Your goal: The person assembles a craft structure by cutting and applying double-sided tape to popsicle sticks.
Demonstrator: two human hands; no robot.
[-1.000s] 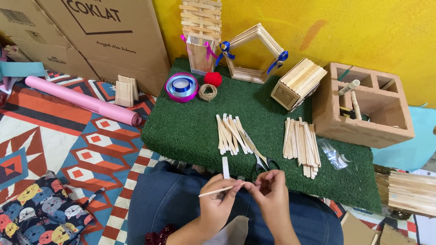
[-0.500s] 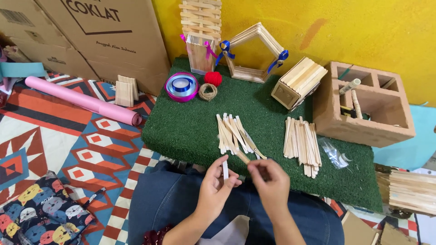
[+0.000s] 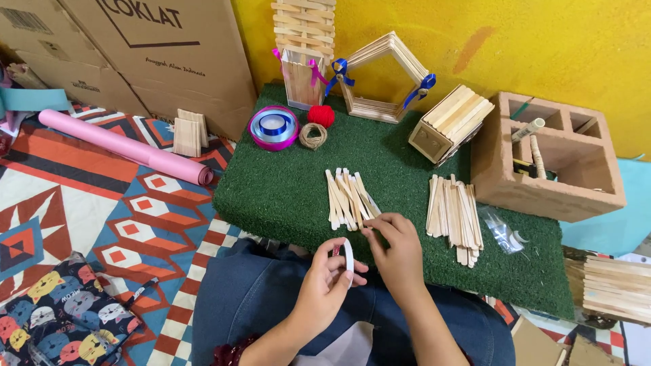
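pinching a white stick [image 3: 348,255], left hand [image 3: 327,285]; right hand [image 3: 400,252] fingers touch stick pile [image 3: 349,198].

Single head-worn camera, looks steeply down and forward from above the lap. Hands [image 3: 359,268] sit close at bottom centre, green turf mat [image 3: 285,183] mid-frame, yellow wall [image 3: 542,41] at top. No second view to overlap.

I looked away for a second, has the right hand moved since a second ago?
Yes. The right hand has reached forward from the lap; its fingers now touch the near end of the left pile of sticks on the green mat.
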